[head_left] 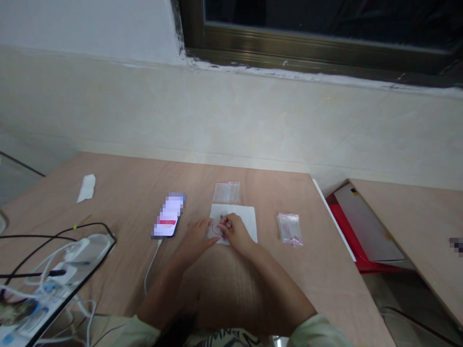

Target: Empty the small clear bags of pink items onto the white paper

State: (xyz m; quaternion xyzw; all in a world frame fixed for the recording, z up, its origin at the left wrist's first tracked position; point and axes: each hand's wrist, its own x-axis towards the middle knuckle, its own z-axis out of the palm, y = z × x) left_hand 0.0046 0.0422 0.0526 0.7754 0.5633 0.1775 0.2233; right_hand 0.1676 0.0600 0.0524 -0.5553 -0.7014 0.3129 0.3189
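Note:
Both my hands meet over a white sheet (246, 217) lying on the wooden table (126, 193). My left hand (197, 237) lies with fingers stretched toward the sheet's left edge, touching a small pinkish item there. My right hand (233, 230) is pinched closed on something small and pink that I cannot make out. A clear zip bag (226, 192) lies just behind the sheet. Another small clear bag (289, 228) with pink bits inside lies to the right of it.
A phone (169, 216) with a lit screen and white cable lies left of the sheet. A crumpled white tissue (87, 187) sits far left. Cables and chargers (61, 262) crowd the near left. A red and white object (356, 226) fills the gap beside a second table (415, 226).

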